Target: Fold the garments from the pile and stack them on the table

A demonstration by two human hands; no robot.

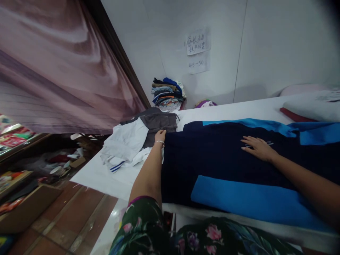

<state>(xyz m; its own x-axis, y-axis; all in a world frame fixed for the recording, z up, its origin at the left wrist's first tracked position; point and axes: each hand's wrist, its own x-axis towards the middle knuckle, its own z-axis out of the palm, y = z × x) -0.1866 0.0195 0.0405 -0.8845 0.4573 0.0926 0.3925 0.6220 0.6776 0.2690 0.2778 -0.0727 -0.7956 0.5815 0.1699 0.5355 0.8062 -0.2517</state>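
Observation:
A dark navy long-sleeved top (212,156) with bright blue sleeve panels lies spread flat on the white table (92,177). At its left end, my left hand (160,136), a bracelet on the wrist, pinches the far corner of the hem. My right hand (257,147) rests palm down on the body of the top, fingers stretched out, beside a small light print. One sleeve (239,193) lies along the near side, the other along the far side. Just left of the hem are a white garment (124,140) and a dark grey garment (160,122).
A stack of folded clothes (168,94) stands against the wall at the back. Pale and red clothes (310,106) lie at the far right. A pink curtain (66,63) hangs on the left. Below it, a cardboard box (29,209) sits on the tiled floor.

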